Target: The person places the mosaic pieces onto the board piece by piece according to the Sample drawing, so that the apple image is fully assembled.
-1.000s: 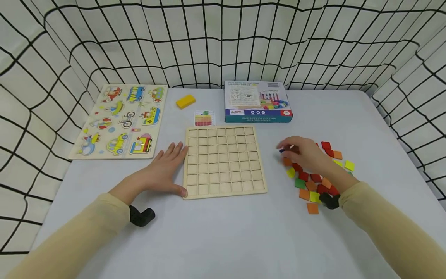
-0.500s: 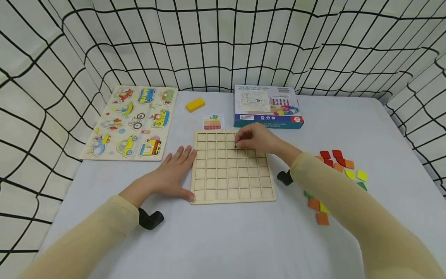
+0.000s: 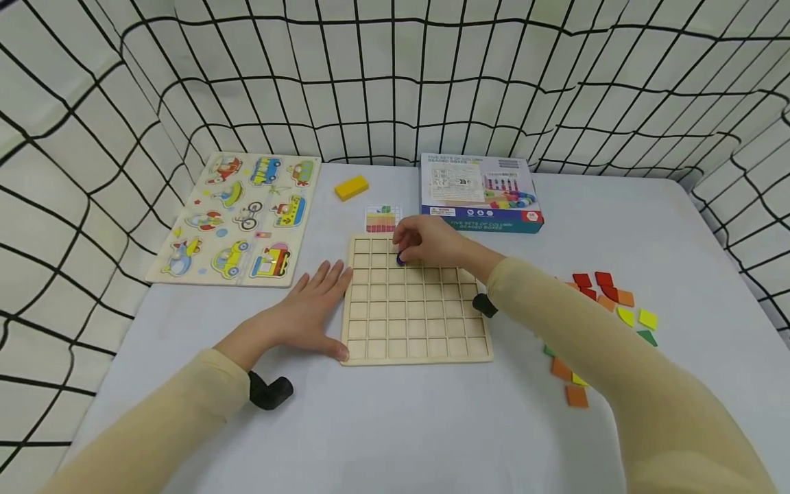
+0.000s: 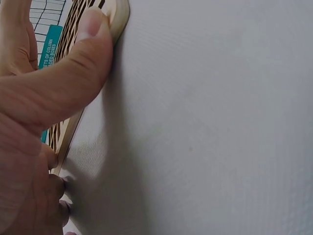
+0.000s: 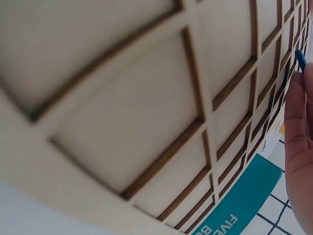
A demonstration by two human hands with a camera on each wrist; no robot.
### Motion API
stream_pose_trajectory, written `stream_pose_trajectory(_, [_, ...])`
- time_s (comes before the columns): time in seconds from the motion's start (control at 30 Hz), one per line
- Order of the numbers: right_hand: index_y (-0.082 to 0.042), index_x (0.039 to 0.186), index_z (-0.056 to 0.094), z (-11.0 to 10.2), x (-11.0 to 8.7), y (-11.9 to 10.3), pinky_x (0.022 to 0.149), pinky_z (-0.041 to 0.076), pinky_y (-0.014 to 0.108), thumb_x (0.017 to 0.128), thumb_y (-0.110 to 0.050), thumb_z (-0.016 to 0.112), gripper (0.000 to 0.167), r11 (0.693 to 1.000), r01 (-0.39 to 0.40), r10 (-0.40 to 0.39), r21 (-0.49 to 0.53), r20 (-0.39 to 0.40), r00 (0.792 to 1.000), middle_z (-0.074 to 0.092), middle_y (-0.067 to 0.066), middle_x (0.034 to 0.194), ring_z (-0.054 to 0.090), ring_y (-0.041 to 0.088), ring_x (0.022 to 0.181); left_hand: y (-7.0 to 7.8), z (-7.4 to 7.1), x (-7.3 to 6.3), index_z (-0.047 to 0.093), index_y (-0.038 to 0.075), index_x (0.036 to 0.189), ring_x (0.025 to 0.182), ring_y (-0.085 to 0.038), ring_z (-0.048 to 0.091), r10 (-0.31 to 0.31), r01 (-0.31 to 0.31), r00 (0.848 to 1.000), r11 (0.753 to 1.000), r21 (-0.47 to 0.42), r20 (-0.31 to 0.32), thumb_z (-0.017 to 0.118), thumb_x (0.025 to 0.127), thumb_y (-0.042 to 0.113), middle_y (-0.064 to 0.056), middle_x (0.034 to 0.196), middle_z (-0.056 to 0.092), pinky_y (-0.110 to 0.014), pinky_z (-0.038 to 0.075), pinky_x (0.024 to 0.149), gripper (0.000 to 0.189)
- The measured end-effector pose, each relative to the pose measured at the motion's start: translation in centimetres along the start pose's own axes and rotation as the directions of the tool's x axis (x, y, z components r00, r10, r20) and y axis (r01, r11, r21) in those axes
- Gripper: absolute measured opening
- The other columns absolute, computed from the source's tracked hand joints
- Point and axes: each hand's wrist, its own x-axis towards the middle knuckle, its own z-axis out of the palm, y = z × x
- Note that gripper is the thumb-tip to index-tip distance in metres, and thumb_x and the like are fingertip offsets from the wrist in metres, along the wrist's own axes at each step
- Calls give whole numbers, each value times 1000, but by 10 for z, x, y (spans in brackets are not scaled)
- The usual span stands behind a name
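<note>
A wooden grid board (image 3: 416,312) with square compartments lies flat on the white table. My left hand (image 3: 302,312) rests at its left edge with fingers spread, the thumb on the near left corner, as the left wrist view also shows. Over the upper part of the board, my right hand (image 3: 435,241) pinches a small blue piece (image 3: 400,259) between thumb and fingertips. In the right wrist view the blue piece (image 5: 301,58) shows its thin edge, close over the compartments; most of its face is hidden by the fingers.
Loose red, orange, yellow and green tiles (image 3: 577,396) lie at the right, partly behind the right sleeve. Behind the board are a small pattern card (image 3: 381,219), a yellow block (image 3: 352,188) and a bead box (image 3: 481,195). A picture puzzle board (image 3: 237,219) lies at the back left.
My right hand has carried the blue piece left from the tile pile to over the board's upper compartments. My left hand has stayed at the board's left edge. The head view has shifted slightly.
</note>
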Motion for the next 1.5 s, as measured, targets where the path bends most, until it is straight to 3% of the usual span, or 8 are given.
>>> stream_pose_trajectory(0.2, [-8, 115, 63, 6, 3, -4, 90, 55, 30, 96, -3, 69, 21, 1000, -11, 11, -13, 21, 1000, 74, 6, 100, 65, 20, 91, 1, 1, 0, 5, -2, 163, 158, -47, -7, 14, -14, 1000, 1000, -11, 13, 86, 73, 57, -24, 171, -3, -70, 2, 124, 134])
stream_pose_trajectory(0.53, [-6, 109, 68, 12, -2, -8, 88, 55, 32, 95, -8, 72, 15, 996, -7, 1, -94, -68, 998, 72, 7, 98, 65, 20, 91, 3, 1, -2, 5, -1, 163, 158, -47, -6, 4, -4, 1000, 1000, 2, 17, 86, 73, 58, -23, 171, -3, -69, 2, 124, 135])
stream_pose_trajectory(0.77, [-10, 100, 78, 14, -14, -7, 81, 53, 29, 98, -20, 71, 12, 973, -109, 106, -202, -29, 994, 74, 4, 97, 60, 18, 86, 4, -1, -3, 5, -2, 163, 158, -47, -7, 12, -12, 1000, 1000, -4, 11, 87, 74, 56, -23, 171, -4, -68, 1, 124, 134])
stream_pose_trajectory(1.17, [-9, 99, 77, 17, -15, -11, 78, 51, 29, 99, -20, 70, 13, 972, -118, 115, -205, -26, 993, 73, 5, 95, 59, 18, 84, 1, 3, 0, 5, -1, 163, 158, -45, -7, 5, -5, 1000, 1000, 9, 6, 87, 73, 57, -22, 172, -4, -68, 2, 125, 135])
stream_pose_trajectory(1.37, [-8, 105, 76, 5, -29, -4, 78, 51, 30, 100, -20, 67, 16, 979, -99, 92, -180, -49, 995, 74, 6, 100, 60, 19, 87, 1, 0, -3, 5, -2, 163, 158, -46, -5, 1, -1, 1000, 1000, 22, 7, 86, 74, 58, -23, 171, -3, -68, 4, 124, 134])
stream_pose_trajectory(1.5, [-8, 110, 74, -11, -52, 13, 81, 51, 31, 100, -21, 67, 18, 980, -113, 101, -166, -83, 991, 72, 6, 101, 59, 20, 90, 3, -2, -3, 6, -2, 163, 158, -47, -4, -3, 3, 1000, 1000, 31, 12, 85, 74, 58, -24, 171, -2, -69, 5, 124, 134])
